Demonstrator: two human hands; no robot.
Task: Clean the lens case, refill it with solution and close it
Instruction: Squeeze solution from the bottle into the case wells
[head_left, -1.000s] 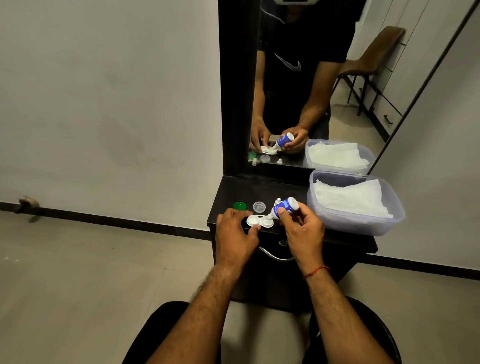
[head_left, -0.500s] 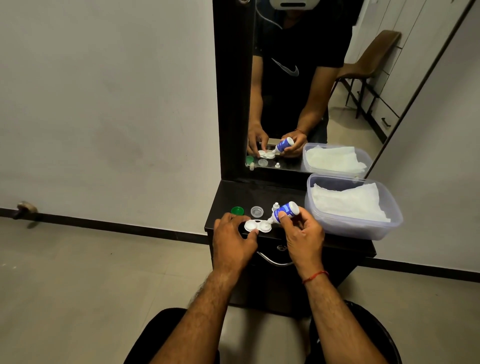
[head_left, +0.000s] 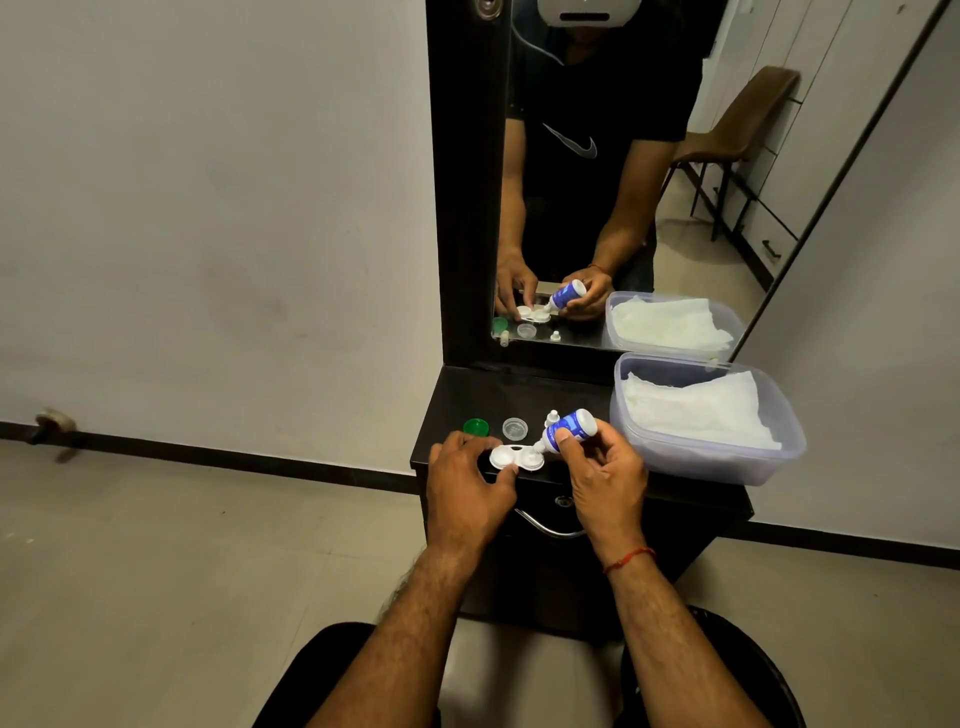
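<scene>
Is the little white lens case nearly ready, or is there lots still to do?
About midway. Done: both caps are off, the green cap and the clear cap lying on the shelf. In hand: the left hand holds the lens case while the right hand tips the solution bottle over its right well. Left: likely the other well, then screwing both caps on. Whether it was cleaned, I cannot tell.

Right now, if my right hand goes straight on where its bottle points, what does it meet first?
The lens case: the bottle in the right hand aims its tip at the right well; contact is unclear.
</scene>
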